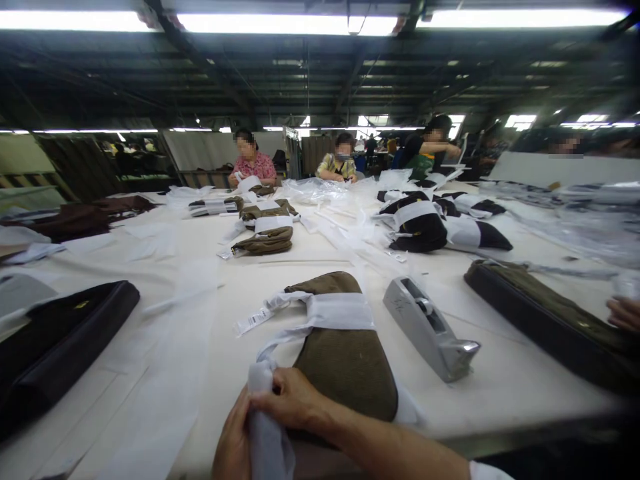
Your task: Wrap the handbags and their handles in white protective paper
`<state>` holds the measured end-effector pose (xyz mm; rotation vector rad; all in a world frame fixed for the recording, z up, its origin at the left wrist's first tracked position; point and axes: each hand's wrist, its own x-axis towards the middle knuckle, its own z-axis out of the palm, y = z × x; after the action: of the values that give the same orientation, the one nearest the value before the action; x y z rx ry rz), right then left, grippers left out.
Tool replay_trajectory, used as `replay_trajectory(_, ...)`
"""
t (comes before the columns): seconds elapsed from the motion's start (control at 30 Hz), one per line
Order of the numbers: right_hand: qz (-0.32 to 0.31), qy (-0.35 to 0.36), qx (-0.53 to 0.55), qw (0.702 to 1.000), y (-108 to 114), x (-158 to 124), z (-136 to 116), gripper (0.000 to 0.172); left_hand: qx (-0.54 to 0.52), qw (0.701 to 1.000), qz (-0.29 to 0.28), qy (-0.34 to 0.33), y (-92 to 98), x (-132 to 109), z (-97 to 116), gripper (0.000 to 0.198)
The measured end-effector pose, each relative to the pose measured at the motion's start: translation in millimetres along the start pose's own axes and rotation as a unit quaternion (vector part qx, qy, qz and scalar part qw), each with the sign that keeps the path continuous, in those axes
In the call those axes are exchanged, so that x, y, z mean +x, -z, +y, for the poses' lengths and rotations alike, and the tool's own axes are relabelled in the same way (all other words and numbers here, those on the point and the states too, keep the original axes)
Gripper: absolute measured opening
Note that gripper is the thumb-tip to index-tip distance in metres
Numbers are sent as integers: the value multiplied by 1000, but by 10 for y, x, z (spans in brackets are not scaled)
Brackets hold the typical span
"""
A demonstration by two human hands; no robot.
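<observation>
An olive-brown bag (345,367) lies on the white table in front of me, with a band of white wrapping (343,311) around its middle. White wrapping also covers its strap, and a printed tag (253,321) hangs at the left. My right hand (295,398) pinches the white wrapping paper (267,440) at the bag's near left corner. On the left side of that same paper, my left hand (235,433) is closed round it, its fingertips partly hidden.
Right of the bag stands a grey tape dispenser (430,327). Dark bags lie at the left (70,340) and right (540,320), the latter near another person's hand (625,312). Wrapped bags (265,230) and several people are farther back.
</observation>
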<state>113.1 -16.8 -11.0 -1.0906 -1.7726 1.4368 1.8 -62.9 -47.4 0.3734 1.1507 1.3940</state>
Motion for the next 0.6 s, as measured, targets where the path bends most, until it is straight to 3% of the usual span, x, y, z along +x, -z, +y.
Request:
replay_trajectory(0.07,2,32,-51,998,154,-98,-124,14,1,999,-39,13,-6,-26,38,48)
replay_trajectory(0.13,51,72,-98,991,409,-228,-234,15,41,996,-64,44,-7,-45,76,48)
replay_trajectory(0.23,192,114,-146,964,932,-395,-254,22,66,989,-99,88,-8,-59,118,47)
replay_trajectory(0.33,359,50,-229,903,1432,-453,-45,38,44,987,-119,98,-9,-66,141,48)
replay_trajectory(0.43,329,-71,-241,910,1683,-457,266,69,47,987,-128,91,-22,-91,159,46)
replay_trajectory(0.5,282,-83,-230,928,1712,-465,437,82,69,987,-124,76,-49,-129,174,46)
replay_trajectory(0.6,257,-79,-200,942,1708,-463,581,85,110,985,-126,42,-135,-231,196,50)
